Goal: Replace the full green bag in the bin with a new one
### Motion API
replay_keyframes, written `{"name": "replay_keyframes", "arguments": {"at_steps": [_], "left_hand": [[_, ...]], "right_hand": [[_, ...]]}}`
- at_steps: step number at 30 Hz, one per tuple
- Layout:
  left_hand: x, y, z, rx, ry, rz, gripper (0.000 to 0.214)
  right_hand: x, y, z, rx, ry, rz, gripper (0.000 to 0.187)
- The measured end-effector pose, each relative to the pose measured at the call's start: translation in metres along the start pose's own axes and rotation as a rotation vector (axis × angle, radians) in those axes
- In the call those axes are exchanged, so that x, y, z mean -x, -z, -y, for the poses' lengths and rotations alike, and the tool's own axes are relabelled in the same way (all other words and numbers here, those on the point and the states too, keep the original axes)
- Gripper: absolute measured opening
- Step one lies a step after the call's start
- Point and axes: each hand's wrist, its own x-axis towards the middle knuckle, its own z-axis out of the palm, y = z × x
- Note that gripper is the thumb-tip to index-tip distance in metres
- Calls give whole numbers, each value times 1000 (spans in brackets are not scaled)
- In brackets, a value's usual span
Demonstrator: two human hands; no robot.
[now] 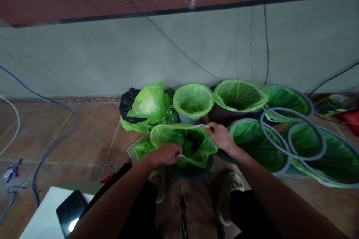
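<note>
A translucent green garbage bag (168,133) lines a dark blue bin (190,173) between my feet, its mouth spread wide. My left hand (167,153) is closed on the white drawstring at the near side of the mouth. On the far right side, my right hand (220,135) pinches the same bag's drawstring (201,126). The inside of the bag is dark, and its contents are too dim to make out.
Several green-lined bins stand along the wall, including a pale bin (193,101). A loose grey ring (319,134) lies across two right-hand bins. Filled green (148,101) and black bags (127,104) sit left. A phone (71,209) rests on a white surface; a blue cable (56,142) crosses the floor.
</note>
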Motion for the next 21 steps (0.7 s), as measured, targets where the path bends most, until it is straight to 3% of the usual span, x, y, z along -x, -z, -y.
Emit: {"name": "replay_keyframes", "arguments": {"at_steps": [5,8,12,15,19,21], "left_hand": [[3,46,-28,469,-96,-166,19],[2,60,-33,789,-121,-270,20],[-1,61,-33,1168,-163,-393,21],[-1,59,-35,1336,-196,-403,24],[-5,58,-39,1393,-203,-382,29],[-8,58,-42,1348,-193,-444,29]], "right_hand": [[1,1,9,-270,44,-77,23],[0,-2,16,-469,32,-57,20],[4,4,37,-741,-25,-61,19],[11,20,58,-867,28,-31,19],[16,31,72,-1018,7,42,23],[17,28,72,-1020,-57,34,26]]}}
